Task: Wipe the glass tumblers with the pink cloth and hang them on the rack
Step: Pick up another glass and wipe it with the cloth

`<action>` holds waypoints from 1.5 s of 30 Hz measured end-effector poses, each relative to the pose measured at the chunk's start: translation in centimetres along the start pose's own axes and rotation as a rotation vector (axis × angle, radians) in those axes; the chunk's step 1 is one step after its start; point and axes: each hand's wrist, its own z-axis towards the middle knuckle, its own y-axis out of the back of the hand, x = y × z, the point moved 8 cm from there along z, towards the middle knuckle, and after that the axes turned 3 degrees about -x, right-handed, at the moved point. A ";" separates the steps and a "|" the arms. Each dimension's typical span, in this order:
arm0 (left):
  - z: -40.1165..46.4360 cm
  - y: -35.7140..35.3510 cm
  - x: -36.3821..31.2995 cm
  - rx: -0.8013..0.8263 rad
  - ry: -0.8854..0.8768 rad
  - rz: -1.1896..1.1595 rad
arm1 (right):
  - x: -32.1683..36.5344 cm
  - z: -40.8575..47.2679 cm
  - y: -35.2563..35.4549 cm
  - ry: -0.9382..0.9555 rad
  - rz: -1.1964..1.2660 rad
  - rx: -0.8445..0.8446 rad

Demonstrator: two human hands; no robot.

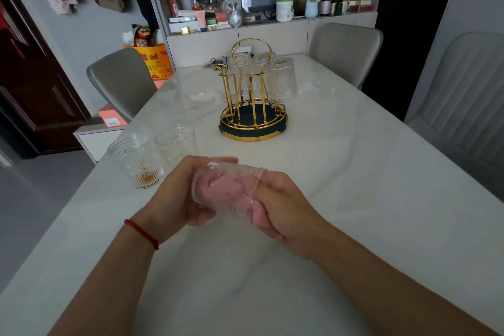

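Glass tumblers, two ribbed clear ones (136,158) (176,142), stand upright at the white marble table's (354,172) left edge. Beside them the left hand (181,194) curls around a third tumbler (231,185) stuffed with pink cloth (226,191), which the right hand (286,204) grips. Farther back, the gold wire rack (253,106) carries inverted tumblers (281,80). No writing is legible.

Both forearms are bare, with no sleeves showing up to the lower edge of the view. A thin red cord bracelet (141,234) circles the left wrist. The left hand (180,194) and right hand (286,207) wear no gloves.
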 end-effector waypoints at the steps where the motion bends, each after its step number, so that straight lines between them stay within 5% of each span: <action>1: 0.0 0.1 0.8 0.016 0.093 -0.018 | 0.4 -0.2 0.1 0.055 -0.155 0.003; 5: -0.4 0.1 0.2 -0.232 -0.002 -0.016 | 0.5 -0.3 -0.9 0.119 -0.379 0.011; 9: -1.2 0.3 -2.8 -0.359 -0.342 0.010 | -0.7 -0.5 -1.5 -0.127 0.392 0.037; 12: -2.5 -0.1 -5.1 -0.269 -0.660 0.086 | -0.1 -1.0 -2.7 -0.154 0.760 0.112; 14: -2.5 -0.4 -4.9 -0.200 -0.611 0.109 | 0.3 -0.9 -2.6 -0.121 0.686 0.107; 18: -1.2 -0.1 -1.8 -0.029 -0.082 0.085 | 1.5 -0.5 -0.3 0.069 0.059 0.035; 22: -0.9 -0.4 -0.7 -0.244 -0.010 0.175 | 0.8 -0.2 -0.6 0.149 -0.317 -0.005; 26: -2.0 -0.7 -3.4 -0.444 -0.447 0.207 | -1.0 0.2 -0.7 -0.083 0.347 0.014; 29: -2.9 -0.8 -4.6 -0.344 -0.741 0.243 | -0.3 -0.5 -1.7 -0.116 0.615 0.099; 32: -1.4 -0.9 -3.2 -0.209 -0.418 0.073 | 0.7 -0.5 -0.4 -0.089 0.415 0.006; 35: -0.6 -1.4 -0.5 -0.071 0.031 -0.063 | 1.4 0.1 1.0 0.056 -0.078 -0.029; 38: -0.6 -0.9 0.6 -0.259 0.088 -0.048 | 0.4 0.2 0.4 0.072 -0.294 -0.012; 42: -1.5 -0.6 -2.0 -0.391 -0.317 -0.035 | -1.3 0.6 -0.5 -0.054 0.227 0.053; 45: -2.7 -1.3 -4.2 -0.273 -0.672 0.134 | -0.7 -0.4 -1.3 -0.112 0.580 0.106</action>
